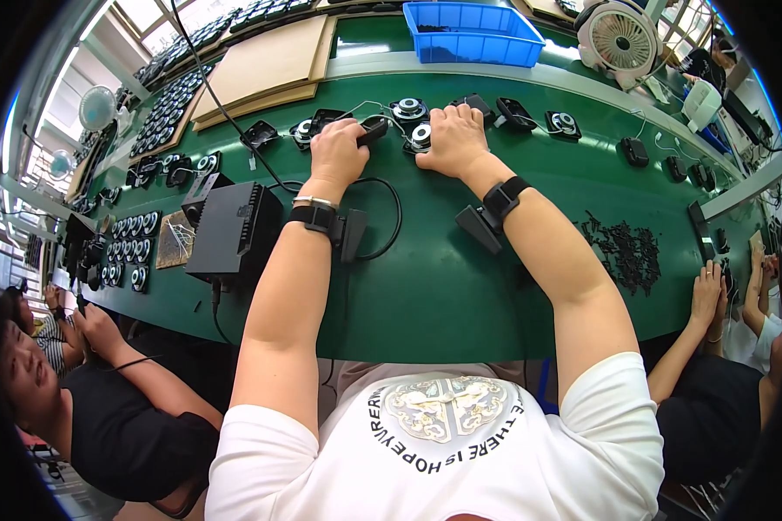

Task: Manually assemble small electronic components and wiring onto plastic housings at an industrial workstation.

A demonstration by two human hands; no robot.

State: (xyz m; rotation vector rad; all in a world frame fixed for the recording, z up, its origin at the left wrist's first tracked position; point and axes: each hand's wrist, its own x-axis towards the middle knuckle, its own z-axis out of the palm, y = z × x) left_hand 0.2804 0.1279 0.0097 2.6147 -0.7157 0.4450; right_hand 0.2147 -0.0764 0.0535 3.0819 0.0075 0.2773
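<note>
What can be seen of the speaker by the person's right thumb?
The speaker is round, with a pale, shiny ring set in a black frame, possibly plastic. It faces up over the green table, with a similar speaker just beyond it. The right hand covers its right side, the thumb by its near edge, so part is hidden; how firmly it is held, I can't tell.

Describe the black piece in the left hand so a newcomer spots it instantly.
Find the blue bin, then look nearer and leftward for the person's left hand over the green table. The black piece juts from that hand's right edge, toward the right hand. It shows a plain dark surface, unlike the neighbouring speakers with their silver rings.
</note>
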